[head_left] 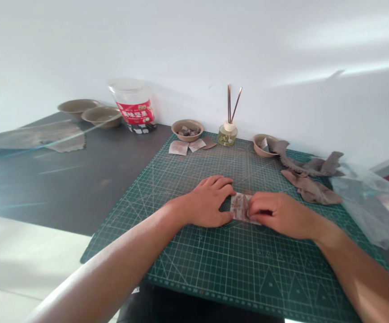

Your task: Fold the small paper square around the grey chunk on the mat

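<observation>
The right hand [275,213] covers the right portion of the stained piece [239,206]; both forearms are cropped by the lower frame edge.

Both forearms reach in from the near side, the left hand [211,202] lying palm down with fingers spread and thumb apart, the right hand [277,213] just to its right, fingers curled toward the thumb.

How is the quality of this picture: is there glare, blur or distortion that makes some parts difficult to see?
Head view: bright streaks cross the wall at upper right; hazy bluish streaks veil the left side, over the long cloth; the label print on the tub looks soft; the forearms look stretched towards the lower corners.
</observation>
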Demonstrator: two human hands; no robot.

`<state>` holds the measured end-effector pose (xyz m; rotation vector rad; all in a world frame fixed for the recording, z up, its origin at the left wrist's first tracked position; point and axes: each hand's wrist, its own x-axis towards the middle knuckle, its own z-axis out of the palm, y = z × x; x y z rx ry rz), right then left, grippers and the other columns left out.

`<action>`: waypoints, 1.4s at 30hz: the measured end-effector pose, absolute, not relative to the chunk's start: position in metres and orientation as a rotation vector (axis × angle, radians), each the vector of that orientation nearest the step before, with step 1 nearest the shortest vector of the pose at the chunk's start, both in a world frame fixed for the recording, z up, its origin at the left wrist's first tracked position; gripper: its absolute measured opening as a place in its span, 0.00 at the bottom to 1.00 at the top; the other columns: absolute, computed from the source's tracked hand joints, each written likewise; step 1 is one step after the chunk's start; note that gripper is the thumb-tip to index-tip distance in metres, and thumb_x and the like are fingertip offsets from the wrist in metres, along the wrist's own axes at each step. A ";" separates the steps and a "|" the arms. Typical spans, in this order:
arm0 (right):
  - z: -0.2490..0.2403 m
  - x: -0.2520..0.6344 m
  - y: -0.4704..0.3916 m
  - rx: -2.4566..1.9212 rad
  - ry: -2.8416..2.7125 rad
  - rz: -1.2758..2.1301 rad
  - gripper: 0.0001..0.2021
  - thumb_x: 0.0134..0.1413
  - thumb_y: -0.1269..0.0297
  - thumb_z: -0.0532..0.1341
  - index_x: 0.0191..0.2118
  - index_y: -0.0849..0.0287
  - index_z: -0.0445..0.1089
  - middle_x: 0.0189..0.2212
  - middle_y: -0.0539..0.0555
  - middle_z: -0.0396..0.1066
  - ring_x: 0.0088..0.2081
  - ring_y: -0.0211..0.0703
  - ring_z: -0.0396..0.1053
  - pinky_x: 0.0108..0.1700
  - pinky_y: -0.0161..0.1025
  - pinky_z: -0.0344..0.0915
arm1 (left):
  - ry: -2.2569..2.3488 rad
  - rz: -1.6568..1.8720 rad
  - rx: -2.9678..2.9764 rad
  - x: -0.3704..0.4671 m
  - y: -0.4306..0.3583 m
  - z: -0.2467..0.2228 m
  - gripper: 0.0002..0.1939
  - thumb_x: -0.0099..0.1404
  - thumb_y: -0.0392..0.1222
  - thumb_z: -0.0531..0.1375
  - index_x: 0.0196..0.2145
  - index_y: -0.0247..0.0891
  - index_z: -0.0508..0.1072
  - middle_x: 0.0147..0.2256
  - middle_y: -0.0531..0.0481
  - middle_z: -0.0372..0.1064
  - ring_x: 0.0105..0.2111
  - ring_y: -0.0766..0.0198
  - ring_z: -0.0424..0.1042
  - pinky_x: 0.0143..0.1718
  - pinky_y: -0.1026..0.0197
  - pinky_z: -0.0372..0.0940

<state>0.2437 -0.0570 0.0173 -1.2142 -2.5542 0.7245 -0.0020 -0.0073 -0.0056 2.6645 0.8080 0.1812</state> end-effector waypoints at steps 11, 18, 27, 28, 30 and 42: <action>0.008 0.237 -0.056 -1.271 -2.475 0.609 0.06 0.65 0.64 0.60 0.36 0.53 0.73 0.38 0.51 0.74 0.39 0.42 0.72 0.42 0.39 0.65 | 0.803 0.189 2.661 -0.003 -0.008 -0.005 0.26 0.66 0.55 0.59 0.58 0.44 0.64 0.68 0.44 0.49 0.68 0.46 0.44 0.66 0.42 0.47; 0.007 0.229 -0.050 -1.397 -2.361 0.531 0.05 0.63 0.64 0.62 0.35 0.54 0.73 0.35 0.50 0.74 0.37 0.42 0.72 0.40 0.39 0.65 | 0.821 0.211 2.671 -0.002 -0.008 -0.008 0.26 0.65 0.55 0.59 0.58 0.43 0.64 0.67 0.44 0.49 0.68 0.46 0.44 0.66 0.42 0.46; 0.011 0.233 -0.050 -1.441 -2.384 0.503 0.05 0.62 0.65 0.61 0.35 0.55 0.73 0.34 0.50 0.73 0.36 0.42 0.71 0.38 0.40 0.64 | 0.829 0.212 2.669 -0.001 -0.008 -0.007 0.26 0.65 0.55 0.60 0.57 0.43 0.64 0.67 0.44 0.50 0.68 0.46 0.45 0.66 0.42 0.47; 0.011 0.232 -0.052 -1.383 -2.427 0.556 0.05 0.63 0.64 0.61 0.34 0.54 0.73 0.34 0.50 0.73 0.36 0.42 0.71 0.39 0.39 0.64 | 0.821 0.214 2.668 -0.001 -0.008 -0.007 0.26 0.65 0.55 0.59 0.58 0.44 0.64 0.67 0.44 0.50 0.68 0.46 0.45 0.66 0.42 0.46; 0.011 0.230 -0.054 -1.272 -2.483 0.626 0.05 0.64 0.65 0.60 0.35 0.54 0.72 0.36 0.51 0.73 0.38 0.42 0.71 0.40 0.39 0.65 | 0.812 0.215 2.667 -0.001 -0.008 -0.008 0.26 0.65 0.55 0.59 0.58 0.44 0.65 0.67 0.45 0.50 0.68 0.46 0.45 0.66 0.42 0.46; 0.012 0.229 -0.053 -1.300 -2.451 0.621 0.04 0.64 0.65 0.60 0.36 0.54 0.71 0.38 0.50 0.72 0.39 0.42 0.70 0.41 0.39 0.63 | 0.818 0.195 2.652 -0.001 -0.008 -0.005 0.26 0.65 0.55 0.59 0.58 0.44 0.65 0.67 0.44 0.50 0.68 0.46 0.45 0.66 0.41 0.47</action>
